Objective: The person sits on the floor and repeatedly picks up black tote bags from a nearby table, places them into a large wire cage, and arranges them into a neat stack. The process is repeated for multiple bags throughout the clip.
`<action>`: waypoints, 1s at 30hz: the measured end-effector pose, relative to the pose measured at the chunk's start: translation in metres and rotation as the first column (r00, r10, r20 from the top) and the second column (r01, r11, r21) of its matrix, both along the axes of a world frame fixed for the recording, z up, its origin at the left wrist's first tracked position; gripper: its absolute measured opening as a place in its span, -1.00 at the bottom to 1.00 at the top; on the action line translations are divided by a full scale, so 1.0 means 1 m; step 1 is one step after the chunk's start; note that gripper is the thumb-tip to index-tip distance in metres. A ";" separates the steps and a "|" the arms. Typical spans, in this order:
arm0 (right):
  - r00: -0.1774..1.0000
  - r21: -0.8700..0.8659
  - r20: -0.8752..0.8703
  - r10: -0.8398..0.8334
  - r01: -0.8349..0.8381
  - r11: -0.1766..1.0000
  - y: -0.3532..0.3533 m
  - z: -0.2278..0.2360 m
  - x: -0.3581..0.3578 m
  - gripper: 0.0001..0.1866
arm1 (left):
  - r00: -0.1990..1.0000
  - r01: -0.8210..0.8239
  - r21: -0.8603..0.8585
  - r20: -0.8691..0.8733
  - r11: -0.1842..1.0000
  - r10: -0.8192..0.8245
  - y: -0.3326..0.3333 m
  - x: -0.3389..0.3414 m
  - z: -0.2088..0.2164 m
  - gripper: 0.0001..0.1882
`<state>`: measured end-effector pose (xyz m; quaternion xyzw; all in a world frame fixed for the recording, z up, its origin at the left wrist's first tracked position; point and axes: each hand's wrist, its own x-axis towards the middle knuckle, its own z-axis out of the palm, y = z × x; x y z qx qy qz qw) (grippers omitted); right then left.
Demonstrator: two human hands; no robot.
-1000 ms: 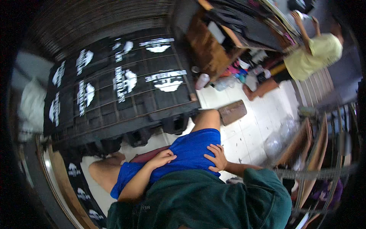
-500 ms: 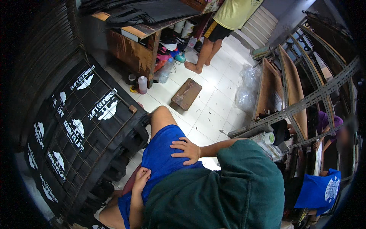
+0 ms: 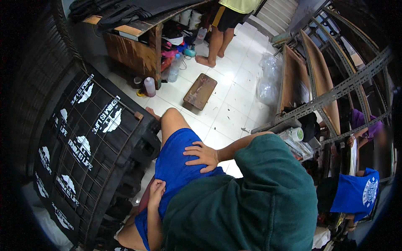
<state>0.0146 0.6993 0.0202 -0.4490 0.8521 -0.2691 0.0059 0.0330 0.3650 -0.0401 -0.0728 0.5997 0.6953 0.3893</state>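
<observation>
Blue shorts (image 3: 172,155) are seen at the centre, worn by a seated-looking person whose knees are spread, and both bare hands are rested on or against them. The right hand (image 3: 204,157) is laid palm down on the right thigh, fingers spread wide and nothing gripped; the elbow is pushed outward, so the arm is probably being used as a prop for the upper body. The left hand (image 3: 157,189) is set lower in the lap, its fingers loosely curled; whether a fold of cloth is pinched cannot be told. Above the lap, a dark green top (image 3: 234,209) is seen from overhead. Beside the left leg, black fabric (image 3: 79,146) with white prints is spread out and crossed by a wire grid (image 3: 100,146), perhaps so that the prints are kept flat and uncovered. Beyond the right knee, a brown box (image 3: 200,92) is left on the white tiles. Near it, a pinkish bottle (image 3: 150,87) is stood by the end of a wooden bench (image 3: 130,54), seemingly tucked out of the walkway; dark cloth (image 3: 130,10) is piled on top. A co-worker in black shorts (image 3: 228,19) is placed alongside. At the right, metal shelving (image 3: 331,94) is filled with tilted boards, and a person in a blue shirt (image 3: 354,190) is partly shown.
</observation>
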 end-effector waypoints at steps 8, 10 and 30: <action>1.000 -0.008 -0.015 0.006 -0.006 1.000 0.001 0.001 0.000 -0.39 | 1.000 -0.004 0.001 0.011 1.000 0.004 0.000 0.001 0.001 -0.89; 1.000 -0.001 -0.001 -0.002 0.002 1.000 0.002 0.001 0.002 -0.39 | 1.000 -0.002 0.019 -0.002 1.000 0.002 0.001 0.002 -0.006 -0.89; 0.996 0.067 0.050 0.077 -0.080 0.995 -0.005 -0.008 -0.010 -0.36 | 0.999 0.025 0.014 -0.035 1.000 -0.024 -0.012 0.001 -0.025 -0.76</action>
